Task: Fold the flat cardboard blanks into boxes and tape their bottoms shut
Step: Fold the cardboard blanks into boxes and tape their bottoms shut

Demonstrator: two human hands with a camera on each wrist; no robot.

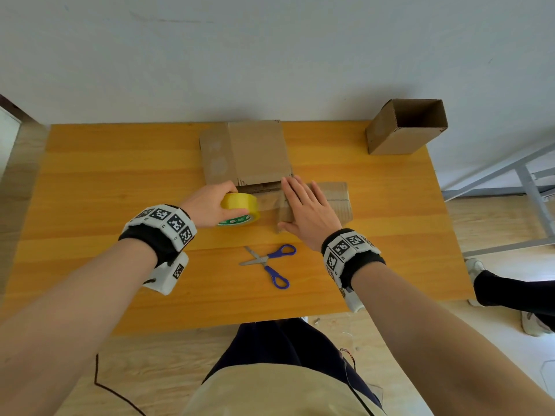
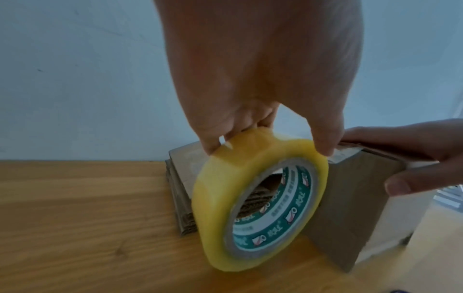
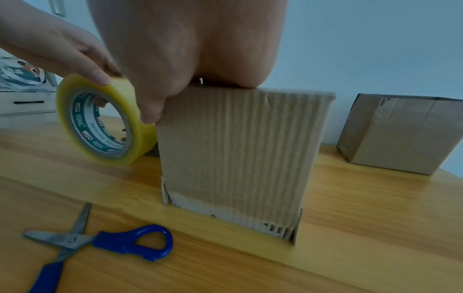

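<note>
A folded cardboard box (image 1: 336,202) (image 3: 233,150) stands bottom-up in the middle of the wooden table (image 1: 90,190). My right hand (image 1: 306,205) lies flat on its top, fingers straight, pressing the flaps and the tape strip down. Just left of the box, my left hand (image 1: 210,205) grips a yellow roll of clear tape (image 1: 240,213) (image 2: 260,198) (image 3: 105,121) by its rim. A strip of tape (image 1: 268,205) runs from the roll onto the box top. A stack of flat cardboard blanks (image 1: 246,151) lies behind the box.
Blue-handled scissors (image 1: 270,264) (image 3: 100,245) lie half open on the table in front of the box. A finished open-topped box (image 1: 405,126) (image 3: 398,134) stands at the far right corner. A wall closes the table's far edge. A second person's leg (image 1: 510,292) is at the right.
</note>
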